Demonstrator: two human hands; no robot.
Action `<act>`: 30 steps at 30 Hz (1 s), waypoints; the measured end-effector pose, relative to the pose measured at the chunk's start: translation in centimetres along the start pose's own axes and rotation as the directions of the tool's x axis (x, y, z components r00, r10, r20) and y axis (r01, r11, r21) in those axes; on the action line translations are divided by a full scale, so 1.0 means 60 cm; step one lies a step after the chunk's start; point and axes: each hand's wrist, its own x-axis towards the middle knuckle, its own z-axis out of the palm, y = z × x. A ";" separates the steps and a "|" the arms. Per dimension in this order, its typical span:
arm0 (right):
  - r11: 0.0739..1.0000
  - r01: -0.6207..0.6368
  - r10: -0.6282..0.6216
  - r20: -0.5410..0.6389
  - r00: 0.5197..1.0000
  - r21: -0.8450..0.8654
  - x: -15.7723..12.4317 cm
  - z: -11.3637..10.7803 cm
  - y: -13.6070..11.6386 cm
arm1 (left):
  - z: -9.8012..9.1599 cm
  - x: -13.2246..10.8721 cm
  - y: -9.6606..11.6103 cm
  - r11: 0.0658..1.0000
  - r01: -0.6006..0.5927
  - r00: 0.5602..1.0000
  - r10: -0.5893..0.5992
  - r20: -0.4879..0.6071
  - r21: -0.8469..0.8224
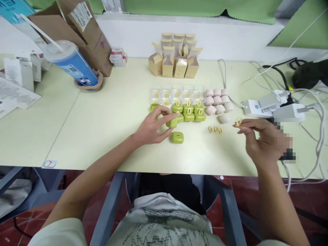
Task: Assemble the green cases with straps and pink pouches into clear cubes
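Observation:
My left hand [152,128] grips a small green case [172,123] between thumb and fingers at the edge of a cluster of green cases [189,112], some topped with yellow loops. Another green case [176,137] lies alone just below that hand. My right hand [258,138] pinches a small yellow loop piece [238,121] at its fingertips. Two or three more yellow loops [215,130] lie on the table between my hands.
Clear plastic trays [176,93], pale pink cases [217,100] and small tan cartons [175,56] sit behind the green cluster. A blue cup with a straw [70,61] and brown boxes [84,27] stand at far left. A power strip [258,107] and tangled cables lie at right.

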 end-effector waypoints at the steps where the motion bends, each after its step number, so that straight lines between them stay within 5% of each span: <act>1: 0.999 -0.020 0.020 -0.003 1.000 -0.038 -0.011 -0.006 0.009 | 0.000 -0.001 -0.005 1.000 -0.001 1.000 0.000 0.022 0.023; 6: 0.986 -0.065 0.061 -0.030 0.998 -0.153 -0.044 -0.006 0.041 | -0.007 -0.005 -0.035 0.980 0.099 0.992 -0.111 0.062 0.174; 13: 0.971 -0.026 0.013 -0.057 0.998 -0.238 -0.070 -0.009 0.077 | -0.013 0.002 -0.044 0.970 0.185 0.980 -0.170 -0.102 0.160; 20: 0.978 -0.098 0.082 -0.091 0.992 -0.182 -0.069 -0.012 0.072 | -0.009 0.009 -0.021 0.981 0.193 0.964 -0.188 -0.187 0.007; 30: 0.980 -0.084 0.075 -0.060 0.995 -0.182 -0.058 -0.002 0.063 | -0.001 -0.001 -0.029 0.983 0.182 0.971 -0.175 -0.160 0.031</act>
